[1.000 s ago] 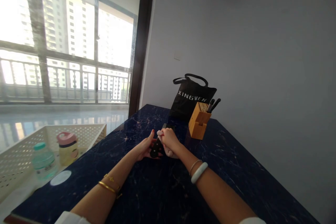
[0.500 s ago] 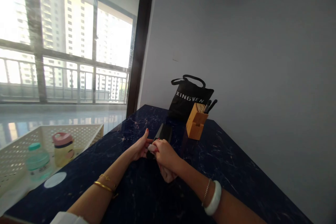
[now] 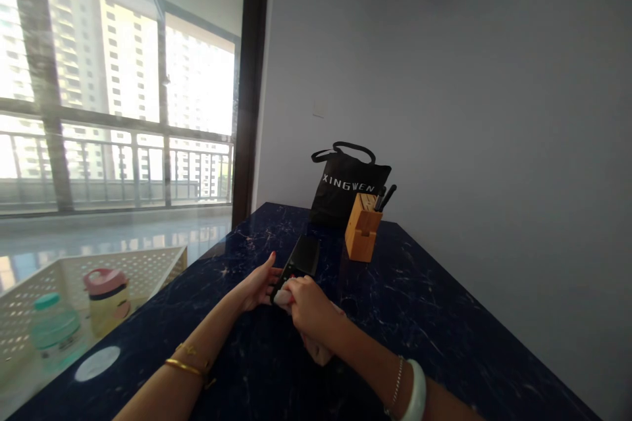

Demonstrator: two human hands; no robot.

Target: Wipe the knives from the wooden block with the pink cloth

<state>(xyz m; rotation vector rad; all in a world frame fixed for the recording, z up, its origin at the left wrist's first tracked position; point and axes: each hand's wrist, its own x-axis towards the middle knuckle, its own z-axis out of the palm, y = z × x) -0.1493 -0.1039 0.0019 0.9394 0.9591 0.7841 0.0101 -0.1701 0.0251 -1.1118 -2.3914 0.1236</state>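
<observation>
A black cleaver points away from me over the dark marbled table. My left hand grips it near the handle, thumb up. My right hand is closed on a pale cloth pressed against the near end of the blade. A wooden knife block with two black handles sticking out stands just beyond, in front of a black tote bag.
A white perforated basket sits left of the table, holding a green-capped bottle and a yellow cup with a pink lid. A grey wall runs along the right; a large window fills the left.
My right hand with the cloth has slid back toward me along the cleaver, exposing more of the blade. The view has shifted slightly right.
</observation>
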